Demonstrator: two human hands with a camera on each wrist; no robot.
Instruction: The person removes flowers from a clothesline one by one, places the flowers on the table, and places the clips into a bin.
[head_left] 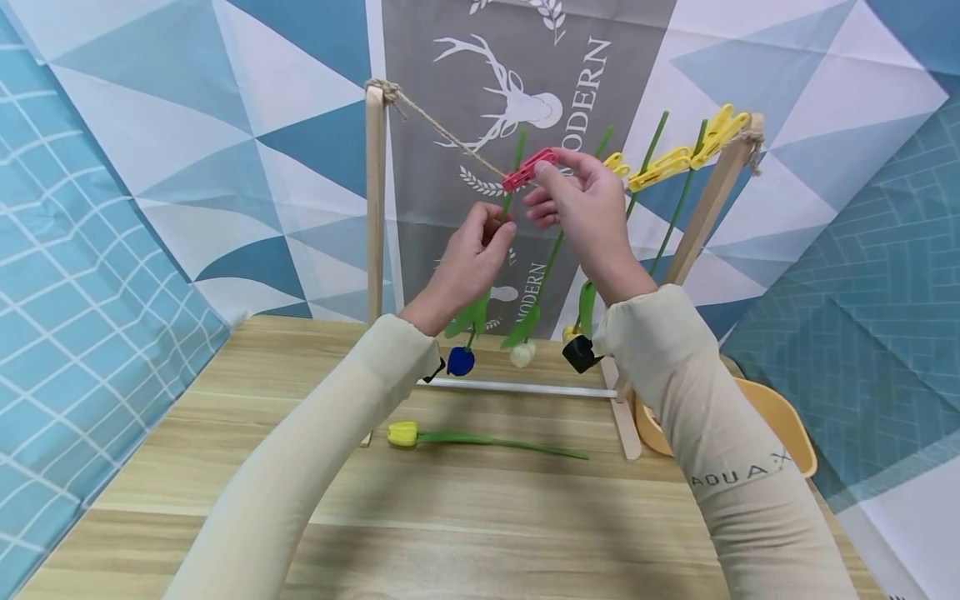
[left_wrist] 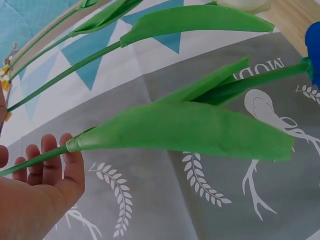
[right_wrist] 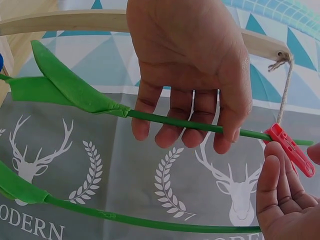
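Note:
My left hand holds the green stem of an artificial blue tulip, which hangs head down. In the right wrist view, its fingers and thumb lie along that stem. Higher up, my right hand pinches a red clothespin between thumb and fingers. The clothespin sits across the stem's upper end, at the rope. Just to the right hangs a white tulip, upside down, its stem partly behind my right hand. Further right, yellow clothespins hold more stems, their flowers partly hidden by my right sleeve.
Two wooden posts carry the rope, joined low by a white bar. A yellow tulip lies on the wooden table in front. At right, an orange-yellow basket stands partly behind my right sleeve.

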